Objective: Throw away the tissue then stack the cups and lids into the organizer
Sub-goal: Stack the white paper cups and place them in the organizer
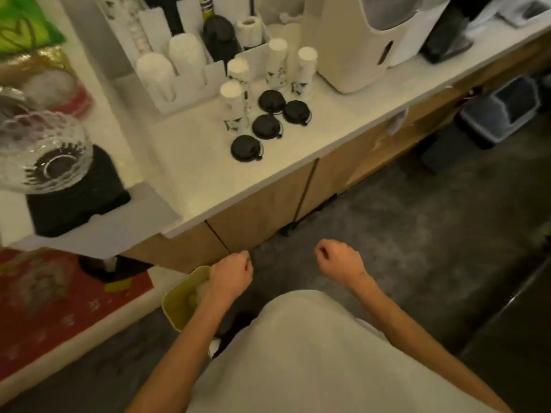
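Note:
My left hand (229,275) hovers with curled fingers over a small green bin (179,305) on the floor. A pale crumpled tissue (199,291) shows inside the bin, just under the hand. My right hand (340,259) is a loose fist above the floor and holds nothing. On the white counter (190,174) stand several upside-down white cups (234,107) and several black lids (247,148) lying flat. Behind them the white organizer (190,84) holds stacks of cups (155,73).
A glass bowl (38,150) sits on a black block (77,198) at the left. A big white appliance (357,43) stands right of the cups. A grey bin (504,114) is on the floor at the right, below wooden cabinet doors (262,210).

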A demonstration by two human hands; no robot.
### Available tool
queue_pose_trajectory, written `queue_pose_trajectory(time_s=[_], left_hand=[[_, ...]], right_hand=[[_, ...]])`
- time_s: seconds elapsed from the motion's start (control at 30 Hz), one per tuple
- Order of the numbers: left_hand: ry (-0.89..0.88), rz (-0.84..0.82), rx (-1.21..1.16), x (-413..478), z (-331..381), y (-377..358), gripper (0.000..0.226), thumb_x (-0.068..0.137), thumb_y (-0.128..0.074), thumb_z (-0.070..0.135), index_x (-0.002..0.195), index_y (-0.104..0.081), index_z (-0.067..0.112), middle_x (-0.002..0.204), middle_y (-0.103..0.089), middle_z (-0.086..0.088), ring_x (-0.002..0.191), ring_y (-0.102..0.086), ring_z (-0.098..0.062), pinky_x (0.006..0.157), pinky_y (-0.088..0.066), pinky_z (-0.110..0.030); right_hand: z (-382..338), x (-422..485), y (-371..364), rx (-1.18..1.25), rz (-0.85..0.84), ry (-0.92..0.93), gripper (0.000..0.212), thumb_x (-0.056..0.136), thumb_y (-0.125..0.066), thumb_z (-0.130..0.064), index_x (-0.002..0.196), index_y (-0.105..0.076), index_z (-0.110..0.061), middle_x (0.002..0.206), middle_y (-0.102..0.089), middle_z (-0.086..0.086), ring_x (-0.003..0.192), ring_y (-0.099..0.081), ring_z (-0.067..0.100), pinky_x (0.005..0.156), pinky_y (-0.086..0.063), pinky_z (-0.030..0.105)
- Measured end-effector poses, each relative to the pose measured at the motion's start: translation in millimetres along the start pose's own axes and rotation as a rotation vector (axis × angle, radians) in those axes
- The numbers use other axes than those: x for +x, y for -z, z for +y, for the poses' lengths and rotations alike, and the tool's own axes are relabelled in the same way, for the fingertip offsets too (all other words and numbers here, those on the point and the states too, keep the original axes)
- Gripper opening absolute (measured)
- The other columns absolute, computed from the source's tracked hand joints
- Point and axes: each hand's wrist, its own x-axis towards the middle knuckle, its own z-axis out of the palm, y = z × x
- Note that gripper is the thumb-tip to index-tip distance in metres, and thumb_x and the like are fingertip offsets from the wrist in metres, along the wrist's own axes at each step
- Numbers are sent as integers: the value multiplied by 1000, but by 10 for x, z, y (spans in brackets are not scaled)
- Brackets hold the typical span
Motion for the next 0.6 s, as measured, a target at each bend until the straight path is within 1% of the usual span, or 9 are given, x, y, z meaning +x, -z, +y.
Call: queue_pose_trajectory(time_s=[0.1,0.17,0.27,0.37,0.47,0.53,0.6], left_hand=[[-32,-18,7,290,322,41,17,99,-43,30,98,-59,22,92,-66,1,83,-63,-18,73,-51,-36],[-36,1,-1,453,440,105,18,98,-43,30,98,-59,22,93,-67,1,84,-64,-19,71,-50,-35],[-18,78,-19,711,493,239,17,97,-45,30,100,-60,23,94,-68,2,83,-64,-17,69,-49,-34],[27,124,-51,953,436,424,18,96,-45,30,101,-61,23,94,-68,3,82,-65,-18,68,-51,-33],[90,169,-128,1237,332,594,17,97,-46,31,102,-60,23,93,-69,2,81,-65,-17,73,-56,-36],[147,193,-189,1421,267,696,19,98,-47,30,112,-59,24,101,-70,1,86,-66,-17,79,-57,-37],[226,197,-253,1602,172,815,27,99,-48,29,125,-55,23,113,-68,-3,97,-66,-20,90,-55,-40]], right_hand=[[367,147,307,-3,-16,-52,15,90,-46,-30,93,-60,-27,100,-68,0,90,-63,26,69,-42,33],[478,298,454,19,-31,-45,16,92,-45,-32,94,-61,-28,101,-68,-1,91,-63,24,69,-44,33],[471,593,625,34,-68,3,19,94,-44,-35,96,-61,-28,102,-67,-1,93,-63,24,73,-49,37],[339,974,700,73,-80,63,20,95,-45,-37,97,-61,-26,100,-67,-1,90,-63,22,70,-49,37],[131,1389,713,156,-125,103,20,96,-48,-36,97,-64,-24,96,-68,-2,87,-62,19,72,-51,38],[0,1626,721,186,-158,126,18,96,-49,-36,95,-64,-26,92,-66,-5,85,-62,16,71,-50,36],[-132,1848,761,187,-185,150,16,96,-51,-36,93,-64,-28,87,-64,-9,82,-61,13,68,-45,30]])
